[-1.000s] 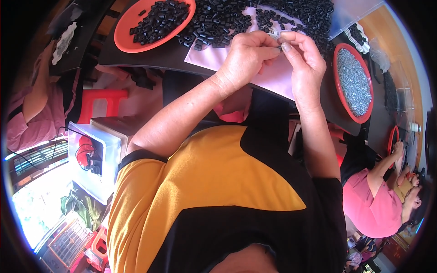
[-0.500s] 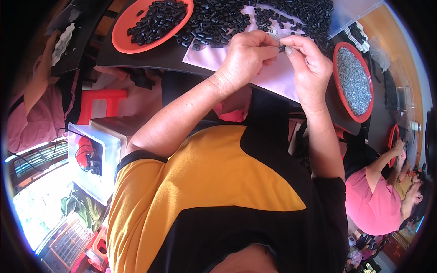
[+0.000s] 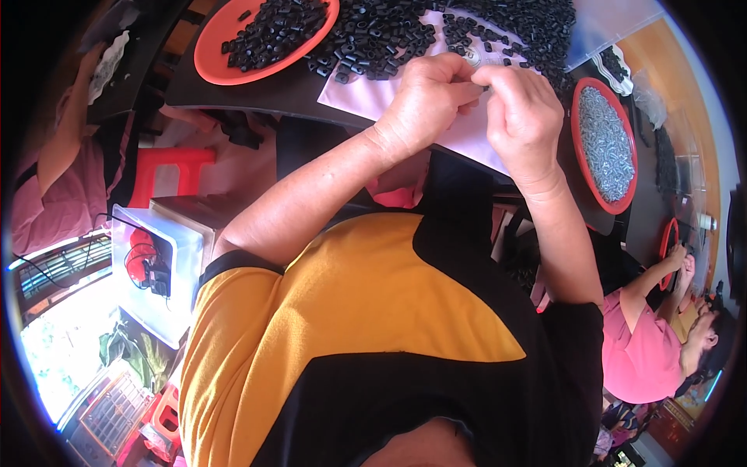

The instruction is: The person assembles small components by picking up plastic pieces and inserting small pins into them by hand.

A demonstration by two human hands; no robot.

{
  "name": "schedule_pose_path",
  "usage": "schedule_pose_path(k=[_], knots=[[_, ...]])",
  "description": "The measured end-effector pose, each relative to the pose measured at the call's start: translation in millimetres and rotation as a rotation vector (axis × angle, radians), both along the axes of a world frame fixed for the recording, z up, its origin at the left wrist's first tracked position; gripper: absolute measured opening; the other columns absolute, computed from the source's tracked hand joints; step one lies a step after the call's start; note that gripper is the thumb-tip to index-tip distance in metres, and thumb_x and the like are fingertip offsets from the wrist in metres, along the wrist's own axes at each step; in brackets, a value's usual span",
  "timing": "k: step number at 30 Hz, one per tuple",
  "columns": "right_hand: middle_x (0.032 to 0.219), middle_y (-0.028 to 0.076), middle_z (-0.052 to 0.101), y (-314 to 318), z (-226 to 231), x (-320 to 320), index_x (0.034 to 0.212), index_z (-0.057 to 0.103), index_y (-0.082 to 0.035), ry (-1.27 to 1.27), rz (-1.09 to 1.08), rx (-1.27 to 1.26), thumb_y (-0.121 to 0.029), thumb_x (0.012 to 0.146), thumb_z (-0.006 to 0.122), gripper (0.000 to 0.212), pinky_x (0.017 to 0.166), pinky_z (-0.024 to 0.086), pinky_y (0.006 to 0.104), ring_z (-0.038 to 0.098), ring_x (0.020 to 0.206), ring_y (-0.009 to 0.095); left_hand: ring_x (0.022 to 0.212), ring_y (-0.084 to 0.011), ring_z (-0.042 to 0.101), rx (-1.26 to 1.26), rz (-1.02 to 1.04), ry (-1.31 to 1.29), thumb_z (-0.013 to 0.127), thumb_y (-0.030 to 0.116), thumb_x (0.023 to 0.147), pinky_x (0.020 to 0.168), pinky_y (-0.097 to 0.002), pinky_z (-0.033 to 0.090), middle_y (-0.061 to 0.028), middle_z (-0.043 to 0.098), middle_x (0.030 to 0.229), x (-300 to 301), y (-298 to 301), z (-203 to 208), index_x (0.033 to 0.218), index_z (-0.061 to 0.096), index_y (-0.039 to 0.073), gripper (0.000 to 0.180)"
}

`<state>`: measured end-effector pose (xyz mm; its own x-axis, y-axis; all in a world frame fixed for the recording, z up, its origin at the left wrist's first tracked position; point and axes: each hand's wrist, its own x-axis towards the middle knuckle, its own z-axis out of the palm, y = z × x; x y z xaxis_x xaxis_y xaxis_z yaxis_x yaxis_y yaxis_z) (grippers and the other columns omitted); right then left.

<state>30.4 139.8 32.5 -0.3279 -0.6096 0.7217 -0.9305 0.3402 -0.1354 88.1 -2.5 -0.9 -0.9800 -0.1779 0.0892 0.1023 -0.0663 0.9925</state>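
My left hand and my right hand meet over a pale pink cloth at the table's edge. The left thumb and fingers pinch a small black part, mostly hidden at the fingertips. My right hand is closed, its fingers curled against that same spot; what they grip is hidden. Beyond the hands spreads a heap of small black plastic pieces, some with a hole. To the right stands a red bowl full of silvery screws.
Another red bowl with black pieces is at the far left of the dark table. A clear plastic sheet or bin borders the heap. Co-workers in pink sit left and right. A red stool and clear box are left.
My right hand has turned over, its fingers curling in and its back facing up more. The left hand keeps its pinch, almost in place. The view has shifted slightly.
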Motion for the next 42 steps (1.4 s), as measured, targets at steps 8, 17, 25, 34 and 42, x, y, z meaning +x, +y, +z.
schedule_pose_path(k=[8,17,25,34,42], knots=[[0.08,0.006,0.067,-2,11,-9,0.09,0.062,-0.01,-0.154,0.107,0.019,0.011,0.069,0.057,0.03,0.068,0.053,0.0358,0.066,0.074,0.026,0.06,-0.012,0.061,0.009,0.041,0.05,0.066,0.003,0.079,0.056,-0.0265,0.05,-0.0076,0.064,0.068,-1,1,0,0.084,0.065,-0.005,0.01],[0.085,0.005,0.072,-4,-1,-3,0.097,0.063,-0.004,-0.496,0.021,-0.219,0.013,0.079,0.057,0.025,0.069,0.053,0.0243,0.07,0.079,0.013,0.061,-0.0121,0.062,0.076,0.066,0.055,0.066,0.004,0.08,0.056,-0.0263,0.051,-0.0079,0.065,0.069,-3,2,-2,0.084,0.065,-0.005,0.01],[0.085,0.006,0.072,-3,7,0,0.097,0.065,-0.005,-0.5,0.006,-0.159,0.013,0.078,0.056,0.027,0.07,0.053,0.0247,0.07,0.078,0.013,0.062,-0.0094,0.061,0.093,0.05,0.035,0.065,0.007,0.084,0.052,-0.0232,0.048,-0.0055,0.065,0.071,-2,2,-3,0.089,0.065,-0.003,0.011],[0.078,0.006,0.068,-5,11,-6,0.091,0.064,-0.006,-0.381,0.03,0.001,0.011,0.073,0.055,0.027,0.067,0.054,0.0298,0.068,0.073,0.02,0.061,-0.0099,0.061,0.037,0.056,0.04,0.065,0.006,0.083,0.052,-0.0237,0.048,-0.006,0.064,0.069,-3,1,-3,0.087,0.065,-0.003,0.01],[0.086,0.008,0.068,-5,0,3,0.096,0.065,-0.003,0.034,0.04,0.015,0.014,0.07,0.054,0.033,0.071,0.053,0.0348,0.067,0.077,0.027,0.057,-0.0137,0.061,0.05,0.092,0.071,0.065,0.002,0.078,0.053,-0.0276,0.05,-0.009,0.063,0.065,-2,2,-3,0.082,0.065,-0.006,0.009]])
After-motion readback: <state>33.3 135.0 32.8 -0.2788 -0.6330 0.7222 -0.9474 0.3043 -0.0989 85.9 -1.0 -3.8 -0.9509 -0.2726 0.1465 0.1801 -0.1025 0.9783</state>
